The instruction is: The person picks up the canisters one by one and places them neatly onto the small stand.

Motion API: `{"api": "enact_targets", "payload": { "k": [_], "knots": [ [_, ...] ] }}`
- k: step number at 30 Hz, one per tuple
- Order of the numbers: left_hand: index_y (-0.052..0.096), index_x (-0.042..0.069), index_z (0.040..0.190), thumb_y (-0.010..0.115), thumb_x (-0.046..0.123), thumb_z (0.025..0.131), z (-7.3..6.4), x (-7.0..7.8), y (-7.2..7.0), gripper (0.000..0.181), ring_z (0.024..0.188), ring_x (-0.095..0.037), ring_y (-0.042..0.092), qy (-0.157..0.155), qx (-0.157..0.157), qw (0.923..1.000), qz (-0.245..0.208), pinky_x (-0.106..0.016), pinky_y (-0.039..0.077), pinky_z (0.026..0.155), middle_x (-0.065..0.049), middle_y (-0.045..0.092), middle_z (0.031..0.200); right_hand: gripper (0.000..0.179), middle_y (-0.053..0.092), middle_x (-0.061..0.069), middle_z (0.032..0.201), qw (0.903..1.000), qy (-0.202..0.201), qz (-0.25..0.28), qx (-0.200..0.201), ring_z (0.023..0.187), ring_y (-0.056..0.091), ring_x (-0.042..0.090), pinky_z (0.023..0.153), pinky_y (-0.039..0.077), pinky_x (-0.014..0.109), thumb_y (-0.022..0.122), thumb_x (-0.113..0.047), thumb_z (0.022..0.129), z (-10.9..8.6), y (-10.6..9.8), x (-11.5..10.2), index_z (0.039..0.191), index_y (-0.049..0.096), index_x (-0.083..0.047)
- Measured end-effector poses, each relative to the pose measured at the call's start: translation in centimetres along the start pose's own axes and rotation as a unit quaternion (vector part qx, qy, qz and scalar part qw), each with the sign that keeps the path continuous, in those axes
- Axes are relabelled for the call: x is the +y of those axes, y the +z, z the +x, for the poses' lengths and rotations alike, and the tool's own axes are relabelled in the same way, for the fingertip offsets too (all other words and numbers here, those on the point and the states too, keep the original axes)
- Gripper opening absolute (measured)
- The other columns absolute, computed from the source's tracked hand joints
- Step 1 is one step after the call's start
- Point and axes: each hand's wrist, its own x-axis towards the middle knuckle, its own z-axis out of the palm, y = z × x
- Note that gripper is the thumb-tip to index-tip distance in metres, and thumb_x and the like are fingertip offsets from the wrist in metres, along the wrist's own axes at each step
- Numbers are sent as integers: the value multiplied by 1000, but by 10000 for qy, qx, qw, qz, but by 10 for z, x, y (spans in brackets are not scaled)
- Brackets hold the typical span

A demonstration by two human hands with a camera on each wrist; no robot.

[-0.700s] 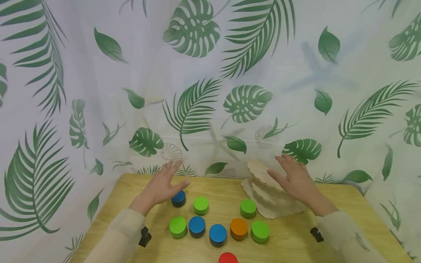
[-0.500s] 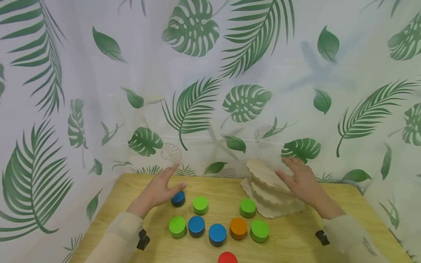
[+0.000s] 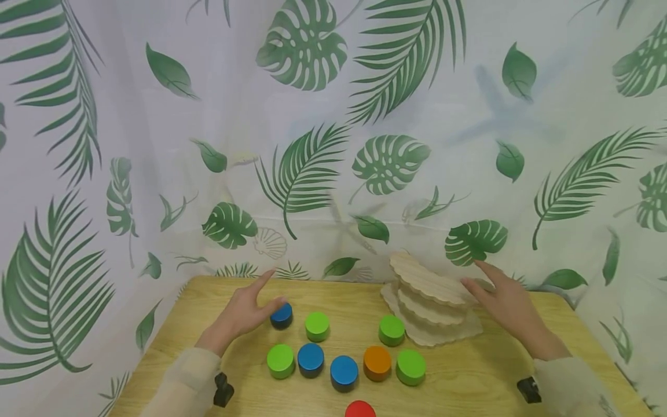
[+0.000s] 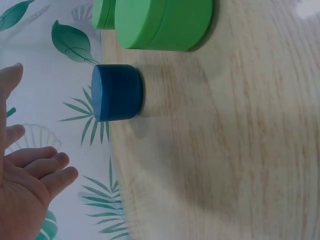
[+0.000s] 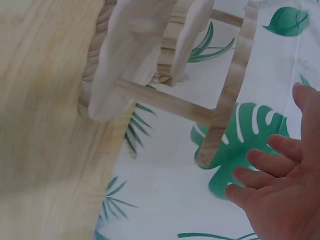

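My left hand (image 3: 238,314) hovers over the table's left side, index finger and thumb spread, with nothing in its grasp. Nearest it is a small blue round jar (image 3: 281,317), which stands apart from the fingers in the left wrist view. To the right, my right hand (image 3: 510,307) is held up at the side of a tiered wooden stand (image 3: 429,284) with scalloped shelves. In the right wrist view its fingers (image 5: 267,162) are loosely bent beside the stand's wooden frame (image 5: 227,95), holding nothing.
Several more round jars stand between the hands: green (image 3: 316,326), blue (image 3: 344,373), orange (image 3: 377,363), and a red one (image 3: 360,410) at the front. The wooden table (image 3: 458,382) backs onto a leaf-printed curtain (image 3: 323,191). Each wrist wears a black camera.
My right hand has moved to the right, away from over the wooden stand. The left hand has drawn slightly left and lower, its fingers folding somewhat. The jars and stand stay put.
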Motion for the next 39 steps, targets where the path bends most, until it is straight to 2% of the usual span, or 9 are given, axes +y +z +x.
{"api": "enact_targets", "payload": {
  "k": [5,8,12,15,19,25,31,35,39],
  "knots": [
    [34,15,166,69,54,99,-3,-8,5,85,135,-50,57,-106,13,9998,-185,-64,48,110,-28,54,153,77,59,39,140,9998,144,-38,133,94,69,43,88,53,64,51,-52,108,-7,0,12,160,37,3],
    [35,15,165,71,51,98,-5,-11,7,85,137,-50,56,-139,15,9994,-312,-64,49,109,-27,53,155,74,69,36,119,9995,162,-85,254,76,59,24,73,52,47,52,-50,108,-11,1,15,158,40,4],
    [39,13,163,76,45,96,-8,-15,11,83,135,-49,59,-142,78,9985,-519,-62,51,107,-29,56,151,71,66,22,86,9992,151,-82,357,60,46,16,61,40,33,54,-48,108,-14,3,19,156,44,3],
    [42,11,161,79,43,94,-9,-18,14,83,133,-49,61,-191,108,9968,-766,-60,52,107,-30,58,148,69,67,22,89,9992,159,-91,365,58,44,16,60,39,33,54,-47,108,-16,5,23,155,45,3],
    [47,10,159,82,40,92,-10,-22,18,81,132,-48,62,-379,156,9928,-1123,-58,53,108,-31,60,146,68,68,33,119,9992,183,-119,327,66,50,20,67,46,39,52,-47,109,-19,9,28,154,45,4],
    [53,6,154,86,38,89,-11,-28,24,79,128,-45,65,-617,280,9898,-1256,-56,56,104,-29,65,139,69,69,25,120,9994,253,5,239,54,41,14,64,45,37,51,-48,109,-21,14,33,156,44,2],
    [55,4,152,87,36,88,-13,-31,28,78,126,-42,67,-734,338,9880,-1317,-54,56,104,-26,68,136,72,63,34,133,9991,370,119,146,50,41,14,64,44,36,52,-50,109,-26,20,35,157,43,2],
    [56,4,151,88,35,87,-15,-32,30,78,124,-40,68,-795,365,9864,-1388,-54,56,104,-25,70,134,73,68,31,114,9988,453,142,117,45,36,13,55,41,34,52,-51,108,-26,23,38,158,42,2],
    [56,4,151,88,35,87,-16,-33,32,78,120,-39,70,-865,362,9849,-1458,-51,58,101,-25,70,133,73,63,14,81,9987,462,132,174,44,34,12,54,40,33,52,-51,109,-27,26,41,158,41,1]
  ]
}}
